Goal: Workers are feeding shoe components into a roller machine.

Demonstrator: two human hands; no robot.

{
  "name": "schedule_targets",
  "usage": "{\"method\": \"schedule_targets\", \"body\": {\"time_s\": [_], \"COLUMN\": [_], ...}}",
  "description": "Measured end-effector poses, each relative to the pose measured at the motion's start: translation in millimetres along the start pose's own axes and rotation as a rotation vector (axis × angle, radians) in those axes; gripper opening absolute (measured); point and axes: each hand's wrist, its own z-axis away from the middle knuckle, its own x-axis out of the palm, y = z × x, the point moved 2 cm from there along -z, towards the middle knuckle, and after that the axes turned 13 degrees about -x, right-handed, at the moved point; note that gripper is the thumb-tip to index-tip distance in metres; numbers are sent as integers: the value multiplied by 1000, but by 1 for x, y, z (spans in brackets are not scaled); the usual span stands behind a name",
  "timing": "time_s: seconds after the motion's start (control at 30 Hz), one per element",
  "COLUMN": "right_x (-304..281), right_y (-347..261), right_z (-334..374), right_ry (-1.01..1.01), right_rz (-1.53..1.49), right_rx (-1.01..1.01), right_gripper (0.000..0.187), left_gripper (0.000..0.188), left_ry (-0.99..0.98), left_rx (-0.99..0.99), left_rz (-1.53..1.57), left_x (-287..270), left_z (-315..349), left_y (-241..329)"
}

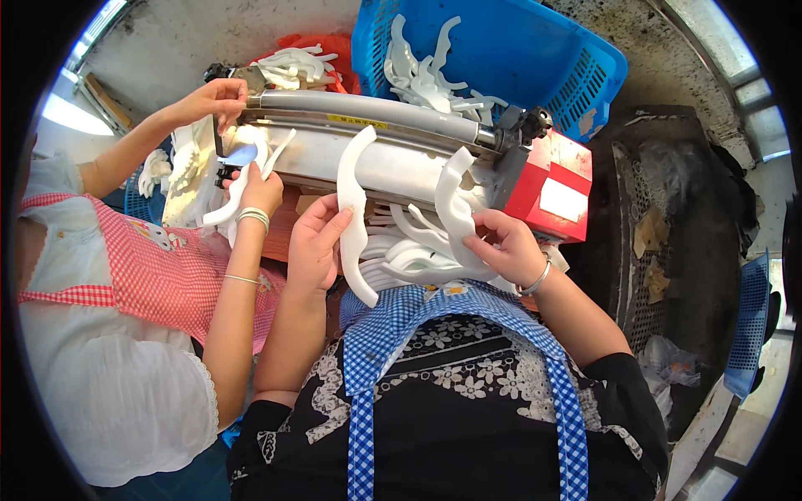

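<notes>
Two curved white plastic pieces are held up before the machine (pixel 393 142). Left hand (pixel 313 246) clasps the long strip (pixel 352 213); right hand (pixel 510 246) pinches the wavy piece (pixel 455 204) at 3 o'clock of it, above a pile of pieces (pixel 409 250) that feeds both hands. Co-worker's hands (pixel 259 188) work at 9 o'clock.

Machine bar (pixel 368 108) w/ blue basket (pixel 535 50) ahead, co-worker's arms (pixel 238 275) close left, perhaps gap btwn.

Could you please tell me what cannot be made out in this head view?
- Stack of curved white plastic pieces: lower part hidden behind the blue checked apron.
- Blue plastic basket: top cut off by the frame edge.
- Co-worker's hand: what it grips is too small to tell.
</notes>
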Motion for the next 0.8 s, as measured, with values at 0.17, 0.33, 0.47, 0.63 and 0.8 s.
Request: {"method": "schedule_targets", "body": {"time_s": [0.17,0.33,0.47,0.63,0.8], "right_x": [18,33,31,43,43], "right_y": [-17,1,13,14,36], "right_z": [-31,-34,-33,-35,-72], "right_ry": [131,237,274,333,613], "right_rz": [-628,-609,-724,-874,-739], "right_rx": [154,299,464,560,483], "right_gripper": [29,28,25,20,21], "left_gripper": [16,17,21,17,16], "left_ry": [-173,145,179,310,278], "left_rx": [-77,118,4,152,84], "left_rz": [-42,-373,-266,-418,-618], "left_x": [46,39,21,6,18], "left_z": [-6,-16,-15,-15,-37], "left_y": [-26,-37,-19,-11,-14]}}
